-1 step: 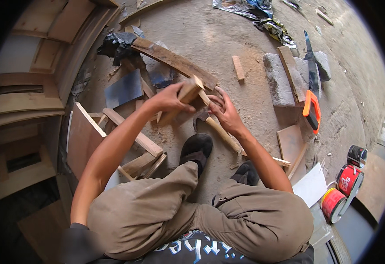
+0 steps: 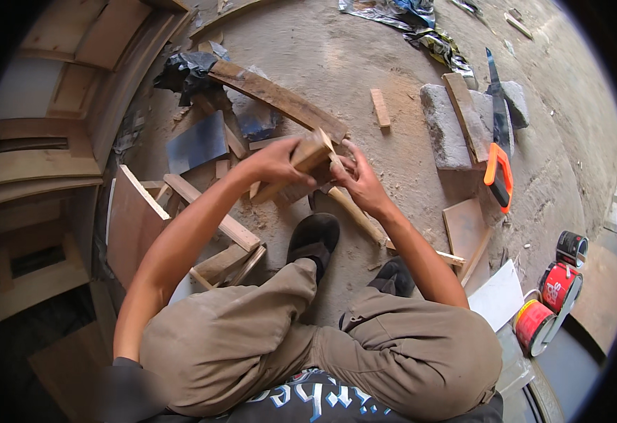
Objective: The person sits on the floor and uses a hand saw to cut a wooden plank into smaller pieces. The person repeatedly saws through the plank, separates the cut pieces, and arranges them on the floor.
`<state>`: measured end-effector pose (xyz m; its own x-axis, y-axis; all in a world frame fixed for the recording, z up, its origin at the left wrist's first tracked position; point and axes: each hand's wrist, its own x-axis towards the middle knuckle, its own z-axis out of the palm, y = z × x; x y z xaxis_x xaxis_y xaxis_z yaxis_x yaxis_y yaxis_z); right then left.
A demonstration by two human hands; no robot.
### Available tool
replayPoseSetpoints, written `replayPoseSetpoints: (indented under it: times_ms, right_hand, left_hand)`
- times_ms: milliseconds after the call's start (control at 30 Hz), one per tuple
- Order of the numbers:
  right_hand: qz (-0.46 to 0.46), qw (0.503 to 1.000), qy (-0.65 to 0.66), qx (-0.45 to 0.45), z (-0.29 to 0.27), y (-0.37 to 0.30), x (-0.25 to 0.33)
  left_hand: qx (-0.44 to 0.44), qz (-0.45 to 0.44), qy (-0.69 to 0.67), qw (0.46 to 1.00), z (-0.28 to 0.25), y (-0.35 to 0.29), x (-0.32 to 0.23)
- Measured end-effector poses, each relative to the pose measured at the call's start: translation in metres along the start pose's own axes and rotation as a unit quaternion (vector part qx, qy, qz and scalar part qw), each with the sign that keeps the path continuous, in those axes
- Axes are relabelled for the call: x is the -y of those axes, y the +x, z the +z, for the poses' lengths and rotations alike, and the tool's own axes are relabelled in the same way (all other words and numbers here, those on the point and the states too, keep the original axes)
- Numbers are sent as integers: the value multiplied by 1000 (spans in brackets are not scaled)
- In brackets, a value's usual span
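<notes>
My left hand (image 2: 275,163) is wrapped round a small piece of joined wood (image 2: 311,151), raised off the ground in front of me. Its pale cut end tilts up toward my right hand (image 2: 362,185), whose bent fingers pinch the right edge of the same wood at a thin strip. Exactly how the pieces join is blurred and partly covered by my fingers. Below the right hand, a tool with a wooden handle (image 2: 356,214) lies on the ground, its dark head mostly hidden. Just beyond my hands rests a long brown board (image 2: 273,97).
A handsaw with an orange handle (image 2: 499,176) leans over a concrete block (image 2: 441,134) at the right. Red cans (image 2: 561,287) stand near my right knee. Wood offcuts (image 2: 227,229) pile up at the left, beside wooden cabinets (image 2: 40,155). My shoes (image 2: 314,238) are below the hands.
The held wood has shifted slightly right and down and turned a little in my hands. Both hands keep their hold.
</notes>
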<state>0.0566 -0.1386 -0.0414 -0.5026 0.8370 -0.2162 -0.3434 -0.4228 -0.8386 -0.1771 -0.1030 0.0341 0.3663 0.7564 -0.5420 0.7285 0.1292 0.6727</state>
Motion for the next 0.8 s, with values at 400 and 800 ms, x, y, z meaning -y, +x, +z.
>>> replayPoseSetpoints:
  times_ms: [400,800]
  right_hand:
    - [36,985,168,25,-53,-33,16]
    - [-63,947,61,-310,-118,-110,-8]
  left_hand:
    - [15,77,328,942,33,41,-62]
    - [-49,97,489,866,-62,79,0]
